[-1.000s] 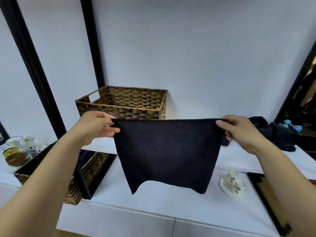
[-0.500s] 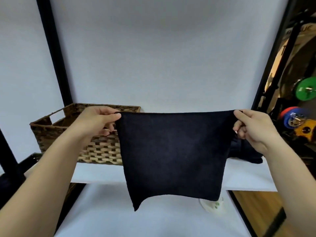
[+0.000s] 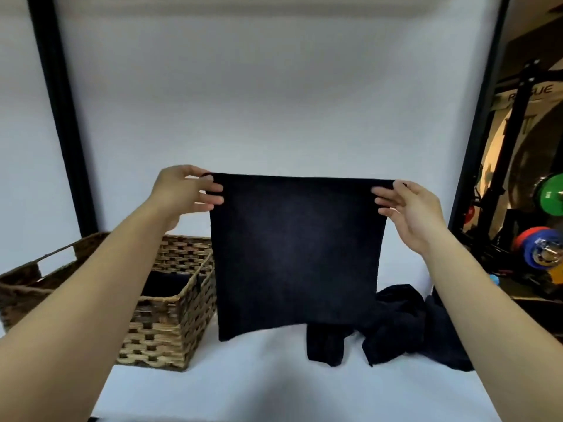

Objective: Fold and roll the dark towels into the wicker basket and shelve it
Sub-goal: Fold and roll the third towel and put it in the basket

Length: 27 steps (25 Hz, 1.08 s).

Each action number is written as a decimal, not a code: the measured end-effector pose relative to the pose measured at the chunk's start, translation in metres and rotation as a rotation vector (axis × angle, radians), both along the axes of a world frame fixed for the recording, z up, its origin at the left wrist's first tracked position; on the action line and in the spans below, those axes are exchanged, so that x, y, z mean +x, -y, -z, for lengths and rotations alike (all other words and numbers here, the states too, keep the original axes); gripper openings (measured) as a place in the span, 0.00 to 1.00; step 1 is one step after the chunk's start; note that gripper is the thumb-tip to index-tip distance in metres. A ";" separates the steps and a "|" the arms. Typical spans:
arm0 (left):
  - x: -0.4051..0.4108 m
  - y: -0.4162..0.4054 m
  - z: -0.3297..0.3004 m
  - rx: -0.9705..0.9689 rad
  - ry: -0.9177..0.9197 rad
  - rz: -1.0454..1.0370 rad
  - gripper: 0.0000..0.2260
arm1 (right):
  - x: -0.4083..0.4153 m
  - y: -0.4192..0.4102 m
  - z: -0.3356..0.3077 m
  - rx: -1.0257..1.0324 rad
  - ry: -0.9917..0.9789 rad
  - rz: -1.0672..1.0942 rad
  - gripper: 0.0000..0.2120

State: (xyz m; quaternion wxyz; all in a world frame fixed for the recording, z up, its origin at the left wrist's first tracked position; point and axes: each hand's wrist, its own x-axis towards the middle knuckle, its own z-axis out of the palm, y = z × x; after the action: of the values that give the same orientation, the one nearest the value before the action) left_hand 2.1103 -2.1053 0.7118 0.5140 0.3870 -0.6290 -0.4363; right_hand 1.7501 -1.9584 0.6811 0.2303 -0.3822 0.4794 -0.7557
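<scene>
A dark towel hangs flat in the air in front of me. My left hand pinches its top left corner and my right hand pinches its top right corner. Its lower edge hangs just above the white shelf. The wicker basket stands on the shelf to the left, partly behind my left forearm, with something dark inside. More dark towels lie crumpled on the shelf at the right, behind the hanging towel.
Black shelf posts rise at the left, and another post rises at the right. Beyond the right post stands a rack with coloured weight plates. A white wall closes the back.
The view has tilted and shifted, so the basket and shelf now sit lower. My hands have come closer together, and the towel hangs narrower, with the towel heap now showing behind it.
</scene>
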 end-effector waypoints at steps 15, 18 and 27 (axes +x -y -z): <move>0.044 -0.093 0.314 0.140 0.414 0.179 0.19 | 0.016 -0.114 0.263 0.867 0.001 0.162 0.08; 0.050 -0.096 0.325 0.022 0.358 0.205 0.20 | 0.034 -0.121 0.255 0.912 -0.069 0.263 0.10; 0.038 -0.092 0.314 -0.172 0.345 0.217 0.14 | 0.100 -0.061 0.216 0.603 -0.535 0.507 0.03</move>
State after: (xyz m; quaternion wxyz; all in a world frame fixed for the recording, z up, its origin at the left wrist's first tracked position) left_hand 2.1483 -2.0129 0.3982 0.3802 0.3407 -0.7803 -0.3612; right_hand 1.8502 -1.8971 0.4647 0.0077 -0.3506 0.7980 -0.4901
